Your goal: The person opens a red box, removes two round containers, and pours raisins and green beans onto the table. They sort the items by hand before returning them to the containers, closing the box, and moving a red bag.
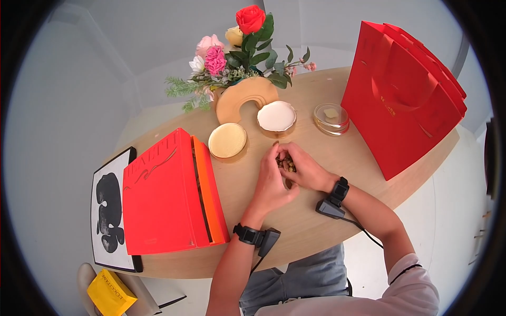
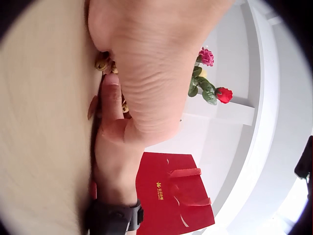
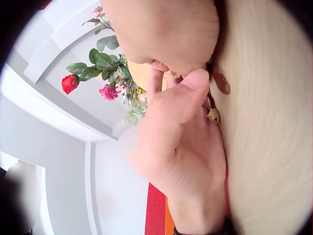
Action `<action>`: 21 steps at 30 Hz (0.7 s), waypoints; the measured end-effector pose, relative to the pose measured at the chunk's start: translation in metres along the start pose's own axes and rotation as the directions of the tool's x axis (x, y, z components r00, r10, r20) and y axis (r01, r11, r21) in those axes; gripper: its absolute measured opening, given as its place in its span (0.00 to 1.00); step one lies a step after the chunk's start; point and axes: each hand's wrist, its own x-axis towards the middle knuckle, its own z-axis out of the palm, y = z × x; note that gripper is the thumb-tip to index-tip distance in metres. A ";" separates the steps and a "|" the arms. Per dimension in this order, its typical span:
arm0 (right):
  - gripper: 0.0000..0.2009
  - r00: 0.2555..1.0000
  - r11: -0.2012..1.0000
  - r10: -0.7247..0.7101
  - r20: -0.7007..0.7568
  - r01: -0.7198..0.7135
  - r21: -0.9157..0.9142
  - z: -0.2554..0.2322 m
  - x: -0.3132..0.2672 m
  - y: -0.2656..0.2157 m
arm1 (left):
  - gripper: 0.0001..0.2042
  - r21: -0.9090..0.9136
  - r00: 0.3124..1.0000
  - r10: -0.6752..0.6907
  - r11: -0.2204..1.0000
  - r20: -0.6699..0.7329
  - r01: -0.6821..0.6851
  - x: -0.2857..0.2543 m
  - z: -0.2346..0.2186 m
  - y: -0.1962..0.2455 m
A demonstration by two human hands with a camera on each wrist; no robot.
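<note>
Small brown and yellowish dried pieces (image 1: 288,164) lie in a heap on the table, encircled by two cupped hands. The left hand (image 1: 272,185) curls round the heap's near left side; the right hand (image 1: 310,169) curls round its far right side. In the left wrist view, pieces (image 2: 101,62) show between the left hand (image 2: 151,68) and the right hand (image 2: 116,142). A flat brown piece (image 3: 221,83) rests on the table in the right wrist view, beside the right hand (image 3: 164,34) and left hand (image 3: 178,142). Palms and fingers hide much of the heap.
Beyond the hands stand a round yellow-topped container (image 1: 227,140), a white-topped one (image 1: 277,116) and a glass dish (image 1: 331,120). A red box (image 1: 158,200) lies left, a red bag (image 1: 395,100) stands right. Flowers (image 1: 250,20) and a wooden arch (image 1: 232,100) are behind.
</note>
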 end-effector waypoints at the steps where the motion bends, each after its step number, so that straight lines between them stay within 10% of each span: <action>1: 0.26 1.000 0.999 0.022 -0.008 -0.022 0.036 0.000 0.000 -0.001 | 0.54 0.048 1.000 0.016 0.999 0.001 -0.016 0.000 0.000 0.001; 14: 0.14 0.988 0.994 0.070 -0.141 -0.057 0.096 0.001 0.002 0.002 | 0.59 0.086 0.999 0.043 0.995 0.033 -0.045 0.004 -0.004 0.015; 21: 0.17 0.984 0.994 0.089 -0.154 -0.078 0.080 0.001 0.002 -0.001 | 0.59 0.464 0.994 0.088 0.884 -0.069 -0.045 0.008 -0.004 0.017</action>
